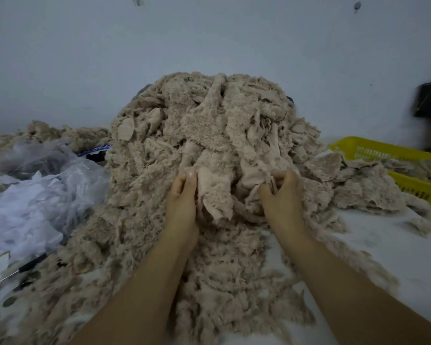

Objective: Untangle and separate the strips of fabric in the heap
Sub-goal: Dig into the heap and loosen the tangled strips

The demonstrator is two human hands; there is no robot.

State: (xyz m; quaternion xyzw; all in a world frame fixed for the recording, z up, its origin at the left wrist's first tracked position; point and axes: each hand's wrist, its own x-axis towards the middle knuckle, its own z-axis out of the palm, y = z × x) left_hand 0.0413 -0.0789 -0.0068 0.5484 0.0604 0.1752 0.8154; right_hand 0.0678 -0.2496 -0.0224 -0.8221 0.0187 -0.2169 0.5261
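- A large heap of beige, fluffy fabric strips (209, 135) fills the centre of the frame. It rises high against the pale wall and spreads down to the lower edge.
- The left hand (182, 195) is at the middle of the heap. Its fingers are curled and the thumb presses on one smooth beige strip (214, 192), so it grips this strip at its left edge.
- The right hand (281, 192) is just to the right of it. Its fingers are curled deep into the fabric and hold a bunch of it. I cannot tell if this bunch is the same strip or a neighbouring one.
- At the right of the frame, a yellow plastic basket with a slotted wall (373, 150) has flatter beige pieces (358, 180) lying in it and over its edge. I judge these are strips already separated, but this is not certain.
- At the upper left, a smaller, lower beige pile (60, 133) lies behind crumpled clear and white plastic bags (35, 195).
- The white table surface (383, 245) shows at the lower right.
- My judgement is that the task is at an early stage. Most of the material is in the tangled heap, and only a small part looks sorted. The step in hand seems to be freeing one strip from the middle.
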